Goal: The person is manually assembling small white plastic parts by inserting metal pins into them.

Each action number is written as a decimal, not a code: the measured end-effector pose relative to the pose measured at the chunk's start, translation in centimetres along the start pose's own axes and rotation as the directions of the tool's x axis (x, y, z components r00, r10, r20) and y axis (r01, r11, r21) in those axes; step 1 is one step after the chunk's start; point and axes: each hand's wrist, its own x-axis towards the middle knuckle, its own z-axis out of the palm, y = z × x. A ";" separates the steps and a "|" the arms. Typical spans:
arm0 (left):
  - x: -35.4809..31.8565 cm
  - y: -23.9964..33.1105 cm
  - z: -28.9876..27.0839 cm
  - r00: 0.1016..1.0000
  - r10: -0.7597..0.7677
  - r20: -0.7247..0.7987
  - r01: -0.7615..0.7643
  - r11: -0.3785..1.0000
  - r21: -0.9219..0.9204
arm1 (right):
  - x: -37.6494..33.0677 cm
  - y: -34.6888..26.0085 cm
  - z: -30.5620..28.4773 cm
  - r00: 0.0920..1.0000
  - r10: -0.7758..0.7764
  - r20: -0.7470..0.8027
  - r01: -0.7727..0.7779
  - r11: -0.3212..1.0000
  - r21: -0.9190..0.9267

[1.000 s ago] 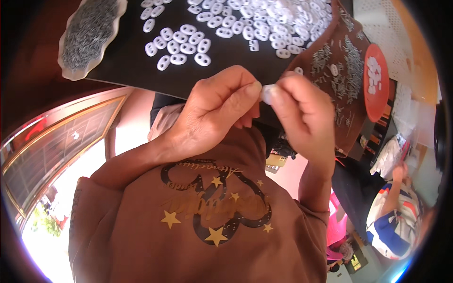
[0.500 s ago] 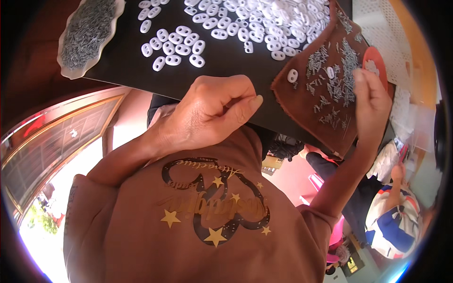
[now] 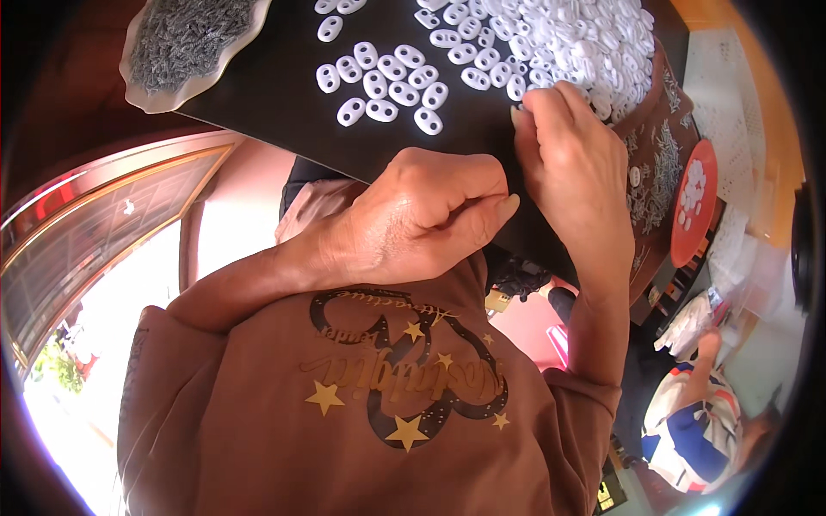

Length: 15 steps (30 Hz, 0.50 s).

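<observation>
My left hand [image 3: 430,215] is closed in front of my chest, its thumb pressed against the curled forefinger. Whatever lies inside it is hidden. Just to its right, my right hand [image 3: 572,163] hovers over the dark table's front part with its fingers bent and the thumb drawn in close to them. Any small thing in that pinch is too hidden to name. Beyond the fingertips lies a big heap of white oval plastic pieces [image 3: 581,43], each with two holes. A smaller group of the same white pieces [image 3: 391,82] lies spread out farther left.
A cream scalloped dish [image 3: 159,101] holds many small grey screws [image 3: 185,43] at the far left. More screws [image 3: 662,163] lie on a brown cloth [image 3: 645,245] at the right, beside a red plate [image 3: 699,232] with white bits. Another person [image 3: 693,430] sits at lower right.
My right hand has moved left from the screws on the brown cloth to beside my left hand. The left hand keeps its closed shape. The whole view has shifted slightly.
</observation>
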 end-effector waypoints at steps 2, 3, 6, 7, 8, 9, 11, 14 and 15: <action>0.0 -0.3 -0.1 0.999 0.027 -0.020 -0.028 0.999 -0.030 | 0.1 0.0 0.1 1.000 0.011 -0.018 -0.010 0.999 0.039; -0.1 -0.4 -0.3 0.999 0.026 -0.026 -0.027 0.999 -0.033 | 0.0 0.1 0.2 1.000 0.005 -0.014 -0.004 0.999 0.039; 0.0 -0.4 -0.6 1.000 0.008 -0.008 -0.008 0.997 -0.071 | -0.7 -0.9 -0.9 0.919 0.384 0.091 -0.337 0.643 0.688; 0.0 -0.3 -0.5 0.996 -0.085 -0.022 0.080 0.981 -0.174 | -1.0 -1.1 -1.4 0.907 0.404 0.120 -0.326 0.492 0.807; 0.1 -0.2 -0.5 0.984 -0.177 -0.020 0.164 0.947 -0.277 | -1.3 -1.3 -2.4 0.880 0.415 0.232 -0.384 0.333 0.861; 0.2 0.0 -0.6 0.984 -0.178 -0.018 0.166 0.946 -0.277 | -1.5 -1.3 -3.3 0.847 0.407 0.343 -0.436 0.164 0.885; 0.7 0.3 -0.7 0.987 -0.156 -0.040 0.143 0.961 -0.235 | -1.7 -1.7 -3.7 0.839 0.375 0.394 -0.471 0.138 0.871; 0.9 0.4 -0.3 0.987 -0.159 -0.028 0.151 0.972 -0.181 | -2.0 -1.9 -3.4 0.893 0.306 0.330 -0.402 0.211 0.891; 1.0 0.5 -0.2 0.988 -0.153 -0.024 0.148 0.979 -0.140 | -2.2 -2.0 -3.4 0.895 0.314 0.318 -0.391 0.206 0.897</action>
